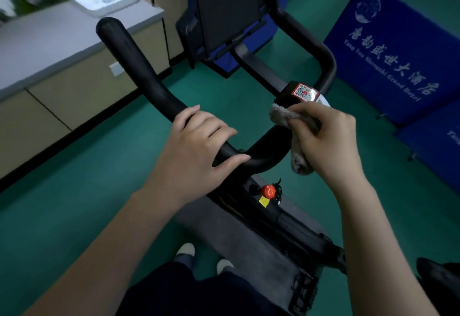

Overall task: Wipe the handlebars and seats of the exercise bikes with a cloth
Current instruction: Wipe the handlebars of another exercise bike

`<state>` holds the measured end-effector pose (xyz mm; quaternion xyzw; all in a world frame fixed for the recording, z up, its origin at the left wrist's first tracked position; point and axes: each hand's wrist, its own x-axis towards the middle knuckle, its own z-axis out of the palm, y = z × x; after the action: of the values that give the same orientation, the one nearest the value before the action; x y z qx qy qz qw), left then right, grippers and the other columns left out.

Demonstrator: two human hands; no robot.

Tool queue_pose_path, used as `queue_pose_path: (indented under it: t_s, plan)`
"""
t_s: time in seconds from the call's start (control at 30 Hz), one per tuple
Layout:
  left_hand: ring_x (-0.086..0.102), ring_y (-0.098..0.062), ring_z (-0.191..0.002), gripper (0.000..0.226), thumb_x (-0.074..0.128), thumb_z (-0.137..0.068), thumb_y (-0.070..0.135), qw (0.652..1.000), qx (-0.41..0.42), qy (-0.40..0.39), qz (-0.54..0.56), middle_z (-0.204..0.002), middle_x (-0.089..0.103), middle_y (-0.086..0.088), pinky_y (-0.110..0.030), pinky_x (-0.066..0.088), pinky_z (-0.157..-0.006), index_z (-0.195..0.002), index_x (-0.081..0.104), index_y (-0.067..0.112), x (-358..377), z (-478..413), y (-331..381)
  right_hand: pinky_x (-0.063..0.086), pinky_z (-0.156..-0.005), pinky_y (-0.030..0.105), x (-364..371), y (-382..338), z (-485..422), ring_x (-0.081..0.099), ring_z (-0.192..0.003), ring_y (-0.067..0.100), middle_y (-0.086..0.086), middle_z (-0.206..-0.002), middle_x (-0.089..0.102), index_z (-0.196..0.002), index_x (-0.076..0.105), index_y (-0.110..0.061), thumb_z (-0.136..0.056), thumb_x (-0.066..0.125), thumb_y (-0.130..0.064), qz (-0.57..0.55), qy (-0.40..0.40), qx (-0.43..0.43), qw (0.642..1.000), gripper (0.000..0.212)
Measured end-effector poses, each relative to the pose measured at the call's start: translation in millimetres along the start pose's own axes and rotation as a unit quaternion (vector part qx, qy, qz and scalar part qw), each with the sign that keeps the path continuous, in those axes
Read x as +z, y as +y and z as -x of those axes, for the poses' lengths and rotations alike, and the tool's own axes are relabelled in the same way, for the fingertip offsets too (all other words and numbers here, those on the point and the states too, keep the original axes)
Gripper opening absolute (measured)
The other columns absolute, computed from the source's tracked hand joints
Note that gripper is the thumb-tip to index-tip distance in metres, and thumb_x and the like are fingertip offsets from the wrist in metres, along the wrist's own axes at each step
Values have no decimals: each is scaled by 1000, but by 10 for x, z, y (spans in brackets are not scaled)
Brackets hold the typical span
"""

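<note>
Gap between handlebar (139,66) arms open over floor (224,96); console (224,9) blocks front; counter (62,41) close left; banner (385,49) near right

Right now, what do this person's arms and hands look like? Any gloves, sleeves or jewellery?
Both are bare. The left hand and right hand wear no gloves, and no rings show. The left forearm and right forearm have no sleeves, watch or bracelet as far up as the picture reaches.
</note>
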<state>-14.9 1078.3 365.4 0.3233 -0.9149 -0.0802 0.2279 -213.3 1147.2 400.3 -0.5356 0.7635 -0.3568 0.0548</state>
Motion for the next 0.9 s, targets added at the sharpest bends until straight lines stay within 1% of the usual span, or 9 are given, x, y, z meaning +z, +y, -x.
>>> queue_pose_path:
  t_s: [0.1, 0.2, 0.3, 0.4, 0.53, 0.67, 0.73, 0.8, 0.9]
  plan:
    - [59, -18, -104, 51, 45, -89, 57, 999, -26, 11, -15, -100, 67, 4, -36, 24, -111, -105, 69, 15, 56, -20, 233, 36, -67, -3, -92, 144, 51, 53, -76, -24, -31, -78, 57, -94, 73, -18, -85, 64, -6, -32, -13, -16, 999, 18]
    - [59, -18, -105, 50, 44, -90, 55, 998, -59, 18, -22, -101, 67, 3, -36, 26, -111, -106, 69, 14, 122, -11, 477, 35, -69, -3, -160, 254, 82, 53, -76, -23, -30, -77, 58, -93, 73, -18, -84, 64, -5, -51, -34, -51, 997, 19]
    - [59, -20, -104, 47, 45, -91, 51, 994, -91, 34, -43, -102, 66, 1, -38, 30, -108, -106, 69, 13, 162, 35, 677, 37, -70, -1, -183, 280, 78, 57, -77, -10, -16, -77, 64, -92, 73, -17, -85, 63, -5, -82, -64, -97, 990, 17]
    - [59, -22, -104, 44, 47, -92, 49, 987, -135, 51, -67, -105, 66, 0, -39, 31, -106, -106, 68, 13, 154, 142, 825, 40, -72, 4, -163, 231, 74, 60, -80, 1, -6, -83, 69, -92, 71, -14, -86, 62, -4, -122, -106, -147, 976, 15]
    - [57, -21, -106, 43, 47, -92, 47, 971, -206, 72, -94, -108, 65, 1, -35, 30, -101, -108, 68, 14, 85, 386, 971, 46, -77, 12, -101, 106, 119, 62, -86, 5, -2, -90, 70, -97, 69, -11, -87, 61, -4, -164, -151, -191, 956, 14]
    - [59, -23, -99, 40, 48, -92, 45, 948, -273, 98, -129, -103, 65, 0, -34, 34, -93, -102, 68, 12, -6, 763, 1027, 49, -78, 22, -4, -69, 280, 63, -85, 8, -5, -88, 68, -96, 70, -10, -87, 62, -4, -207, -197, -240, 928, 13]
    - [58, -22, -97, 41, 47, -92, 46, 937, -306, 93, -137, -102, 65, 0, -33, 35, -89, -102, 67, 12, -39, 926, 1031, 48, -75, 19, 54, -125, 345, 62, -81, 4, -11, -84, 66, -95, 70, -11, -87, 63, -4, -229, -208, -249, 918, 13]
    - [57, -21, -97, 42, 46, -92, 47, 916, -363, 83, -146, -102, 65, 1, -32, 35, -88, -104, 67, 13, -95, 1201, 1055, 44, -71, 12, 176, -243, 484, 59, -77, -4, -20, -82, 63, -94, 70, -15, -87, 63, -5, -254, -231, -263, 902, 14]
    - [58, -23, -98, 35, 55, -92, 42, 883, -436, 91, -150, -103, 65, -1, -35, 38, -87, -106, 66, 12, -124, 1662, 1075, 38, -70, 3, 359, -453, 720, 57, -75, -13, -27, -81, 60, -91, 68, -22, -86, 64, -5, -275, -270, -287, 877, 18]
